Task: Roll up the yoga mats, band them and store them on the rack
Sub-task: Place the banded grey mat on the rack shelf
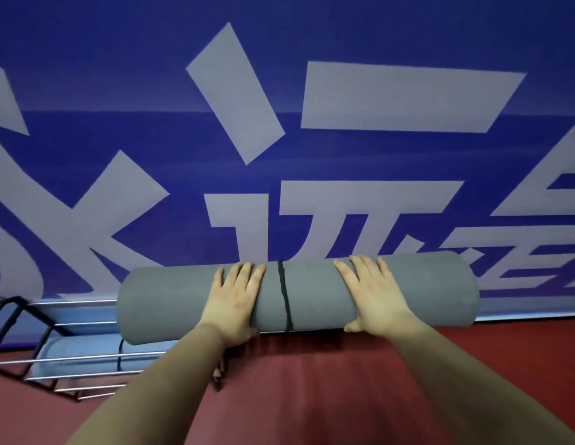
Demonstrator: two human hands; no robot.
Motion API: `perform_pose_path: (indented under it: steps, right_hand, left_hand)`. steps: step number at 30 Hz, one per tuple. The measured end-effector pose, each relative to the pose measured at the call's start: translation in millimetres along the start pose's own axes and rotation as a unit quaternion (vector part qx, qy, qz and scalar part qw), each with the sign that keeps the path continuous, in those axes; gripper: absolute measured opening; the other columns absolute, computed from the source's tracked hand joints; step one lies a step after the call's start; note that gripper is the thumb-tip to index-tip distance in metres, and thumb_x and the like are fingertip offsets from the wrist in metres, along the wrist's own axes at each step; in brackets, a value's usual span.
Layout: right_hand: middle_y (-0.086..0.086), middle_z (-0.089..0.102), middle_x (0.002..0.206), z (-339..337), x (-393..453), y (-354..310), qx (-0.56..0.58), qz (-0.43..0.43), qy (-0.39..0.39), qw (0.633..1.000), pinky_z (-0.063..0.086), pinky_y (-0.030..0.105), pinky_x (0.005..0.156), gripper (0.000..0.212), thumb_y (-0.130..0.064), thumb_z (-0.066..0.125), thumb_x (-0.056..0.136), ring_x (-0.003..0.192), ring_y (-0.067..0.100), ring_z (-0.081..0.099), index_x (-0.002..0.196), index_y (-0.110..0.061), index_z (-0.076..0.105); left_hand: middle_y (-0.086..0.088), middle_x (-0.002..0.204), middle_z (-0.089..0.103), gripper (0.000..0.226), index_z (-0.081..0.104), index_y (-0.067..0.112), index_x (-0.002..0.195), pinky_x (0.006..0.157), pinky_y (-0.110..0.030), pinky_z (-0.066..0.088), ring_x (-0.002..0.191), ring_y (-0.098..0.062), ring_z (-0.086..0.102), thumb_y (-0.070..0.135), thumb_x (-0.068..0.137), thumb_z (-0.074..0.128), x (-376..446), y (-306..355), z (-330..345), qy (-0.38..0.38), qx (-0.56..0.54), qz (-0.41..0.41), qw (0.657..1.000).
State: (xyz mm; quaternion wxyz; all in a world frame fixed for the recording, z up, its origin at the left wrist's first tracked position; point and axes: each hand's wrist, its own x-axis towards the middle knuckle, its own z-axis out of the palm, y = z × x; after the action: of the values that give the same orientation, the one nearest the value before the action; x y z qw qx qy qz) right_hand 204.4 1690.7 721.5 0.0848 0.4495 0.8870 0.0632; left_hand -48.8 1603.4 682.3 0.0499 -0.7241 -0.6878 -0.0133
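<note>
Storing step in hand, by the look of it; rolling and banding judged done for this one, since the grey rolled mat (299, 297) lies horizontal in mid-air with a black band (285, 295) cinched round its middle; held out in front of the blue wall with pale lettering (408, 94), above the red floor (311, 380) and just to the right of and above the rack (32, 348); left hand (234, 300) draped over the roll just left of the band, fingers (244, 273) straight and close together across the top, thumb tucked under the near side; right hand (376, 297) well to the right of the band, fingers slightly fanned over the top, thumb hooked beneath the lower edge; both hands clasping rather than merely resting, so far as can be judged; rack of dark frame and shiny metal bars at lower left, with a light blue rolled mat (83, 354) already lying in it, a dark band visible round that one too; next move judged to call for swinging the grey roll leftward and down, keeping it level and parallel to the bars, then lowering it into a free slot without knocking the blue roll; free slot itself partly hidden behind the grey roll and the left forearm, so exact landing place cannot be told.
</note>
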Motion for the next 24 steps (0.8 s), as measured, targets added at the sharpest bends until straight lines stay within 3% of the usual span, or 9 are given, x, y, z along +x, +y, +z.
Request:
perform_pose_path:
  steps: [10, 14, 18, 21, 24]
  right_hand:
    - [0.009, 0.006, 0.156, 102.4, 66.1, 75.4, -0.008, -0.023, -0.058, 0.998, -0.002, 0.047, 0.117, 0.121, -0.06, 0.072, 0.067, 0.144, 0.027, 0.005, 0.15, -0.022, -0.006]
    - [0.01, 0.007, 0.155, 166.5, 86.8, 96.4, -0.016, -0.036, -0.069, 0.997, -0.002, 0.048, 0.116, 0.12, -0.061, 0.07, 0.067, 0.143, 0.028, 0.006, 0.15, -0.021, -0.006]
    - [0.012, 0.01, 0.155, 237.6, 102.4, 109.9, -0.015, -0.039, -0.061, 0.997, 0.0, 0.048, 0.116, 0.119, -0.059, 0.072, 0.065, 0.144, 0.028, 0.008, 0.151, -0.02, -0.001]
    - [0.011, 0.01, 0.155, 294.7, 110.9, 116.9, -0.028, -0.033, -0.049, 0.998, 0.002, 0.047, 0.117, 0.12, -0.061, 0.071, 0.065, 0.144, 0.028, 0.008, 0.151, -0.02, -0.001]
    - [0.01, 0.012, 0.154, 354.3, 121.2, 115.9, -0.053, -0.032, -0.039, 0.997, 0.004, 0.047, 0.117, 0.12, -0.063, 0.07, 0.065, 0.143, 0.027, 0.01, 0.151, -0.02, -0.001]
  left_hand:
    - [-0.014, 0.122, 0.058, 0.12, 0.05, 0.006, 0.131, 0.091, -0.058, 0.043, 0.111, -0.034, 0.056, 0.053, 0.026, 0.081, 81.0, 51.0, 103.9, -0.05, -0.011, -0.038, 0.998]
    - [-0.014, 0.144, 0.037, 0.114, 0.026, 0.009, 0.147, 0.108, -0.057, 0.022, 0.133, -0.034, 0.034, 0.048, 0.053, 0.077, 104.8, 74.6, 169.9, -0.058, -0.016, -0.044, 0.997]
    - [-0.013, 0.144, 0.034, 0.113, 0.023, 0.01, 0.147, 0.109, -0.055, 0.021, 0.132, -0.032, 0.031, 0.047, 0.055, 0.077, 122.9, 97.7, 242.6, -0.055, -0.012, -0.046, 0.997]
    - [-0.01, 0.149, 0.021, 0.108, 0.008, 0.013, 0.15, 0.112, -0.052, 0.012, 0.137, -0.03, 0.02, 0.05, 0.068, 0.068, 134.7, 112.6, 299.2, -0.047, -0.008, -0.05, 0.998]
    - [-0.01, 0.15, 0.016, 0.111, 0.002, 0.015, 0.149, 0.113, -0.05, 0.011, 0.138, -0.029, 0.016, 0.055, 0.068, 0.067, 141.6, 121.8, 356.2, -0.052, 0.008, -0.053, 0.997]
